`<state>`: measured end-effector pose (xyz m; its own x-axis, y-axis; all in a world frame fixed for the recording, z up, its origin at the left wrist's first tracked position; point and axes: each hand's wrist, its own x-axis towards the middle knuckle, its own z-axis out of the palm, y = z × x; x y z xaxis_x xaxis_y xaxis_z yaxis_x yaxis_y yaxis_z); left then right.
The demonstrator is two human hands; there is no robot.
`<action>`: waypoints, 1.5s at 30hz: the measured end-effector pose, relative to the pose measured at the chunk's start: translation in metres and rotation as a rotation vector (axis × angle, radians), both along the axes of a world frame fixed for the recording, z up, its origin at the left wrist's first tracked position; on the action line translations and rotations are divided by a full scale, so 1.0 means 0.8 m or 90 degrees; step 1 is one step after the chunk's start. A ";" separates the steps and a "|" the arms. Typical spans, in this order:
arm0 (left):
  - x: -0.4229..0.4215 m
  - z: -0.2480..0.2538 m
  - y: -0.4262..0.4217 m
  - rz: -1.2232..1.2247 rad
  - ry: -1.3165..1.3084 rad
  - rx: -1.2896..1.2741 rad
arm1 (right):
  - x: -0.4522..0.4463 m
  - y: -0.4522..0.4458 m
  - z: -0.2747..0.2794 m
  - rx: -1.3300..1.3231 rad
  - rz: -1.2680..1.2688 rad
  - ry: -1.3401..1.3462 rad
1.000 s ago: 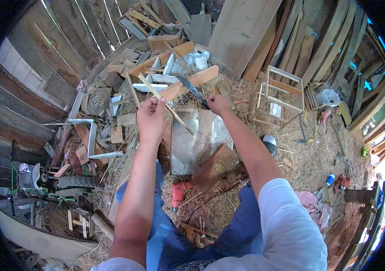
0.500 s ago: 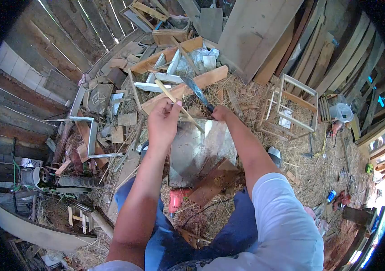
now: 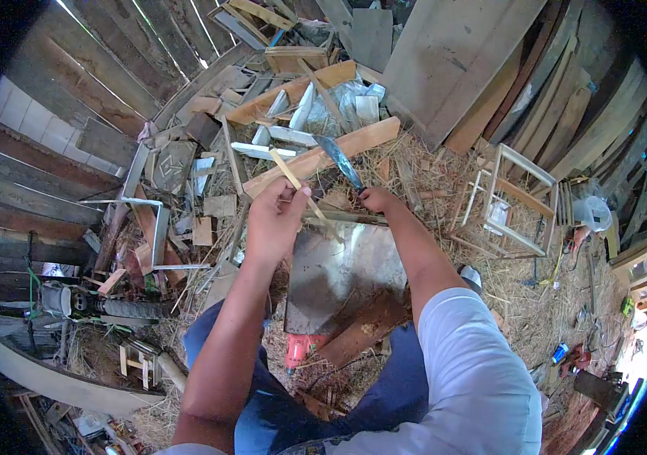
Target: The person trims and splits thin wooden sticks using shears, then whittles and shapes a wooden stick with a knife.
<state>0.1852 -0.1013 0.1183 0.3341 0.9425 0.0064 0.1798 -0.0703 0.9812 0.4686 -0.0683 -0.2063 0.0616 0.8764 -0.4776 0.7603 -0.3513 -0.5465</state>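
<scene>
My left hand (image 3: pixel 278 216) is closed around a thin wooden strip (image 3: pixel 285 167), which slants down over the worktop's far edge. In my right hand (image 3: pixel 375 199) is the dark handle of a large bolo-style knife (image 3: pixel 341 162). Its long blade points up and left, apart from the strip. Both hands are just beyond a low bench with a worn, shiny top (image 3: pixel 346 262). Behind them a long plank (image 3: pixel 361 142) lies across the straw-covered floor.
Between my legs are a red power tool (image 3: pixel 297 351) and a brown board (image 3: pixel 365 331). A pale wooden frame (image 3: pixel 519 199) stands at the right. Offcuts and white frame pieces (image 3: pixel 251 149) are heaped ahead. Large boards (image 3: pixel 460 68) lean at the back; a wheel (image 3: pixel 138 309) is at left.
The view has shifted a little, so the surroundings appear farther right and lower. The strip is tilted more steeply in my left hand. My right hand still grips the knife.
</scene>
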 end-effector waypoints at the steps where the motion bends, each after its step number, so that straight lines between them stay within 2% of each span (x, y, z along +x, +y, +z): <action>1: -0.002 -0.001 0.005 0.007 0.034 -0.007 | -0.002 0.002 0.000 0.012 0.044 -0.025; 2: -0.003 -0.002 0.009 0.014 0.068 -0.014 | -0.004 0.004 0.001 -0.067 0.026 -0.008; 3: -0.002 -0.001 0.011 0.014 0.071 -0.014 | -0.007 0.003 -0.004 -0.067 0.026 -0.005; 5: 0.002 0.002 0.016 -0.004 0.116 0.016 | -0.008 0.003 -0.012 -0.017 0.054 -0.036; 8: 0.011 -0.012 0.024 -0.014 0.076 0.036 | -0.003 0.001 -0.028 0.006 0.060 -0.025; 11: 0.021 0.000 0.029 -0.021 0.102 0.029 | 0.003 0.000 -0.018 0.018 0.107 -0.058; 13: 0.026 0.012 0.029 -0.016 0.152 0.059 | 0.000 -0.020 0.040 0.105 0.134 -0.120; 14: 0.028 0.015 0.029 -0.012 0.206 0.088 | 0.003 -0.021 0.040 0.105 0.134 -0.124; 16: 0.031 0.015 0.027 -0.024 0.169 0.096 | 0.009 -0.028 0.046 0.273 0.107 -0.088; 19: 0.030 0.021 0.019 -0.051 0.148 0.092 | 0.009 -0.040 0.093 0.267 0.041 -0.122; 20: 0.030 0.024 0.015 -0.066 0.165 0.081 | 0.005 -0.039 0.106 0.276 0.052 -0.208; 23: 0.025 0.036 -0.005 -0.108 0.159 0.072 | -0.004 -0.047 0.125 0.326 0.031 -0.242; 25: 0.018 0.037 -0.019 -0.127 0.169 0.081 | -0.017 -0.059 0.141 0.330 0.007 -0.209; 27: 0.008 0.037 -0.036 -0.139 0.178 0.090 | -0.040 -0.074 0.162 0.328 -0.098 -0.176; 28: 0.002 0.036 -0.045 -0.148 0.177 0.105 | -0.053 -0.085 0.179 0.328 -0.099 -0.178; 30: -0.007 0.026 -0.062 -0.160 0.170 0.118 | -0.074 -0.110 0.210 0.368 -0.214 -0.075; 31: -0.010 0.018 -0.069 -0.155 0.136 0.137 | -0.079 -0.120 0.217 0.365 -0.216 -0.081; 33: -0.020 0.012 -0.090 -0.157 0.096 0.145 | -0.083 -0.140 0.232 0.490 -0.235 0.063; 37: -0.037 0.017 -0.125 -0.194 0.142 0.233 | -0.108 -0.206 0.317 0.533 -0.326 0.072; 39: -0.039 -0.002 -0.134 -0.206 0.105 0.288 | -0.122 -0.247 0.385 0.501 -0.410 0.115; 40: -0.041 -0.003 -0.142 -0.218 0.152 0.265 | -0.132 -0.273 0.419 0.502 -0.412 0.113; 42: -0.040 -0.012 -0.165 -0.226 0.137 0.290 | -0.155 -0.340 0.476 0.424 -0.537 0.357; 45: -0.043 -0.005 -0.199 -0.253 0.141 0.279 | -0.173 -0.427 0.515 0.471 -0.603 0.440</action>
